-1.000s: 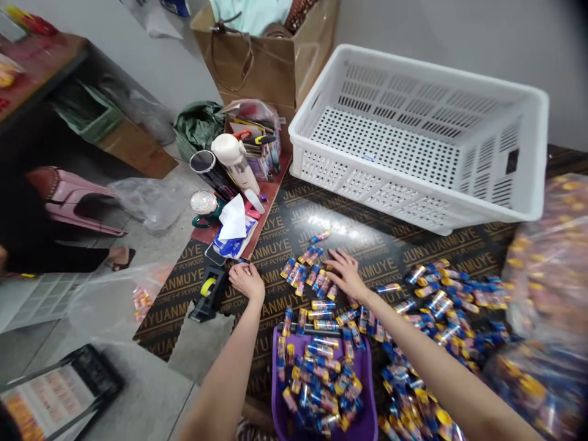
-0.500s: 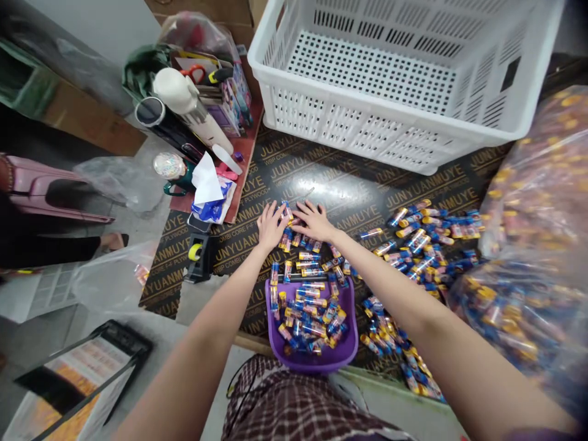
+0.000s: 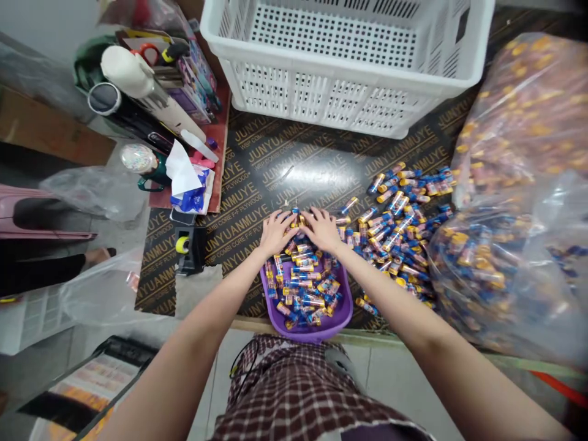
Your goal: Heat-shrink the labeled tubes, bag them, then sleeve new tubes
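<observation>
Small blue-and-yellow wrapped tubes (image 3: 305, 277) fill much of a purple plastic basket (image 3: 309, 335) at the table's near edge. Just beyond its far rim, my left hand (image 3: 277, 234) lies over several tubes, palm down with fingers spread. My right hand (image 3: 322, 230) mirrors it, fingers stretched out and angled toward the left. A few tubes show between the two hands; others are hidden under the palms. Neither hand is closed round a tube. To the right of my right forearm lies a loose heap of the same tubes (image 3: 397, 214).
A white slatted crate (image 3: 316, 92) stands at the back. Large clear bags (image 3: 519, 122) of tubes bulge on the right. A tape dispenser (image 3: 189, 248), a white flask (image 3: 151, 92), a black tumbler (image 3: 133, 119) and a tissue pack (image 3: 195, 195) sit left.
Both hands have drawn nearer to the basket, with tubes bunched between them and its far rim. The camera view has shifted, so the crate and bags appear farther left and higher.
</observation>
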Demonstrator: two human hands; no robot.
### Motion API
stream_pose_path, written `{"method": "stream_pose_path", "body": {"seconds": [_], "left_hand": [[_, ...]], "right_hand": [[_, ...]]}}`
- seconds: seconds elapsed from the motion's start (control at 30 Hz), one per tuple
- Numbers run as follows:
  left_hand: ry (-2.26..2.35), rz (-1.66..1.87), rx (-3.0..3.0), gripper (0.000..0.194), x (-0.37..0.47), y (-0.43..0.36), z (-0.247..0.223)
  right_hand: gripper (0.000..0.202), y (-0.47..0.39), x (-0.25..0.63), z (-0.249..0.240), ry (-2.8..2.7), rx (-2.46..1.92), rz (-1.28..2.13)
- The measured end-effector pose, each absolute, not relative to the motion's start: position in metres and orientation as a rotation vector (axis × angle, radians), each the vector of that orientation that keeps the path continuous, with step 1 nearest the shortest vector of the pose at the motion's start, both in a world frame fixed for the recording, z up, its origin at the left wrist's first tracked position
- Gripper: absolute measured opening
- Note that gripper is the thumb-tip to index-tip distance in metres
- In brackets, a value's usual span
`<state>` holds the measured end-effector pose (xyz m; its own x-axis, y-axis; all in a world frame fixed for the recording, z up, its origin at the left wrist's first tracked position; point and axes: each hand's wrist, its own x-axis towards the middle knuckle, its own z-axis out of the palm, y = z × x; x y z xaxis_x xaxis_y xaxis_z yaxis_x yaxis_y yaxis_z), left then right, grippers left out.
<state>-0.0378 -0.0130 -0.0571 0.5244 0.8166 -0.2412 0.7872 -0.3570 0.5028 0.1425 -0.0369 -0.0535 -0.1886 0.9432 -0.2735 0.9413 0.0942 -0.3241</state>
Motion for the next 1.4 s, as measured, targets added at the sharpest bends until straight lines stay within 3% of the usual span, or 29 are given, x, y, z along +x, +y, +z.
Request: {"method": "stream_pose_path", "body": {"seconds": [0.13, 0.33, 0.43, 0.53, 0.63, 0.93, 1.2, 1.4], "left_hand": [[1.235, 0.011, 2.166, 0.052, -0.041, -0.029, -0.049], [1.104, -0.075, 2.273, 0.056, -0.03, -0.05, -0.036], [1.083, -0.076, 2.338, 0.053, -0.029, -0.068, -0.03], [1.094, -0.064, 2.378, 0.055, -0.031, -0.087, -0.025], [1.081, -0.074, 2.404, 0.055, -0.032, -0.101, -0.02], [1.087, 0.012, 2.462, 0.055, -0.025, -0.117, 0.004], [1.032, 0.243, 2.636, 0.056, 0.04, -0.128, 0.092], [0.979, 0.445, 2.695, 0.054, 0.166, -0.14, 0.186]], "right_hand": [[0.059, -0.09, 0.129, -0.035, -2.222, -2.125, 0.779], [0.046, -0.185, 0.127, -0.002, -2.029, -2.069, 0.938], [0.057, -0.24, 0.127, 0.01, -1.209, -2.366, 0.95], [0.071, -0.282, 0.121, 0.005, -0.389, -2.343, 1.213], [0.062, -0.302, 0.11, -0.006, -0.151, -2.211, 1.385], [0.041, -0.313, 0.11, -0.012, 0.08, -1.89, 1.447], [0.04, -0.317, 0.159, 0.03, 0.049, -1.708, 1.358], [0.03, -0.326, 0.297, 0.116, -0.094, -1.742, 1.167]]}}
